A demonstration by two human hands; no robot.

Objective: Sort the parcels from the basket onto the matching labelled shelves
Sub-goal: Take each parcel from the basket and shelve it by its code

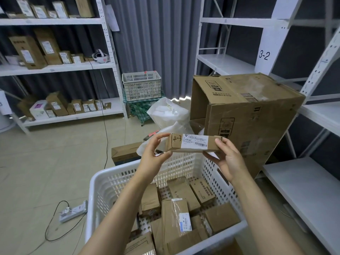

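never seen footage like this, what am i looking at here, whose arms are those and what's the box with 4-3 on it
There is no machine here. The single picture comes from a camera worn on a person's head, looking forward and down, so the two bare arms are that person's own. The left hand and right hand each pinch one end of a small cardboard parcel, held level above a white plastic basket. Handwritten on the parcel is 4-3, next to a printed sticker. More brown parcels lie in the basket. On the right stands a white shelf rack with a sign reading 3-2, and a big cardboard box sits beside it. The shelves on the left hold parcels. A power strip lies on the floor.
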